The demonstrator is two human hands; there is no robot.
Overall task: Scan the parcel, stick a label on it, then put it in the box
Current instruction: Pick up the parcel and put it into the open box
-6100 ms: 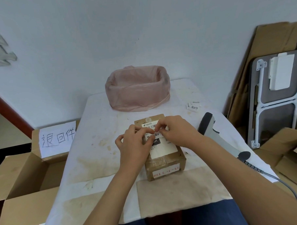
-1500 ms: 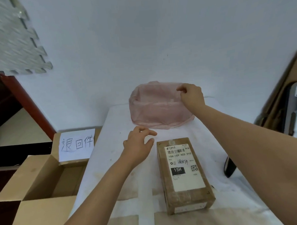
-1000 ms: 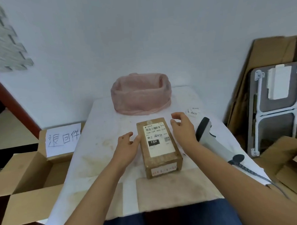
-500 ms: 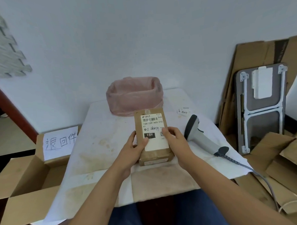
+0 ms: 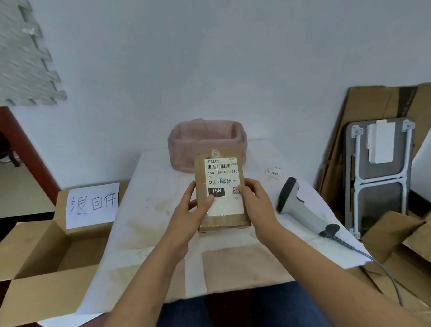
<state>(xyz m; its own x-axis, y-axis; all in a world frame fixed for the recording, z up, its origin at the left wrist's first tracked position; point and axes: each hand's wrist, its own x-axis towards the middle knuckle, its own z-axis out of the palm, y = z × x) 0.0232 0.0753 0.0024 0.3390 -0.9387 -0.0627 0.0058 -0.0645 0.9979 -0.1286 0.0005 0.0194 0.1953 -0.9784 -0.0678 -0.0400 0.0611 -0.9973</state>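
Note:
A brown cardboard parcel [image 5: 223,218] with a white shipping label and a small handwritten sticker on it is lifted off the table and tilted up toward me. My left hand [image 5: 189,214] grips its left side, thumb on the label. My right hand [image 5: 254,201] grips its right side. An open cardboard box [image 5: 38,255] with a handwritten paper sign stands on the floor to the left of the table. A grey barcode scanner [image 5: 300,206] lies on the table to the right of the parcel.
The white-covered table [image 5: 150,215] holds a pink plastic-lined bin [image 5: 206,141] at the back and small spare labels [image 5: 274,173] at back right. Flattened cardboard and a folded grey table lean against the right wall. More cardboard lies on the floor at right.
After pressing the sticker on, my right hand reached to the pink bin and came back. Both hands then took the parcel by its sides and raised it off the table.

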